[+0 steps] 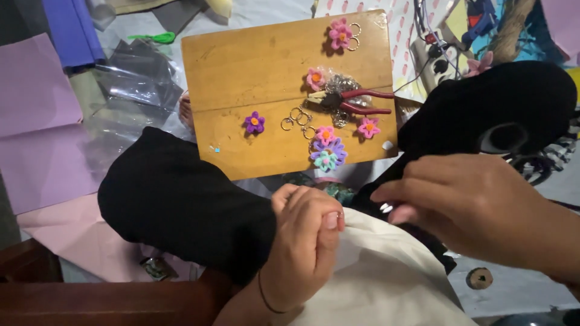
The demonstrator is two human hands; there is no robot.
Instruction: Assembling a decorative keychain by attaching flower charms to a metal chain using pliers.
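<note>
My left hand [305, 241] is curled, pinching the edge of a cream cloth [386, 278] that lies in my lap. My right hand [471, 205] comes in from the right, its fingertips pinching black fabric [495, 115] just above the cream cloth. More black fabric [181, 205] is bunched at the left beside my left hand. Beyond both hands sits a wooden board [254, 66] with several small felt flowers [328, 154], metal rings [296, 118] and red-handled pliers [356, 101].
Lilac paper sheets [36, 121] and clear plastic bags [133, 84] lie at the left. A power strip with cables [432, 57] and a blue glue gun [480, 18] are at the upper right. A dark wooden edge [90, 302] runs along the bottom left. A small brown spool [479, 278] sits at the lower right.
</note>
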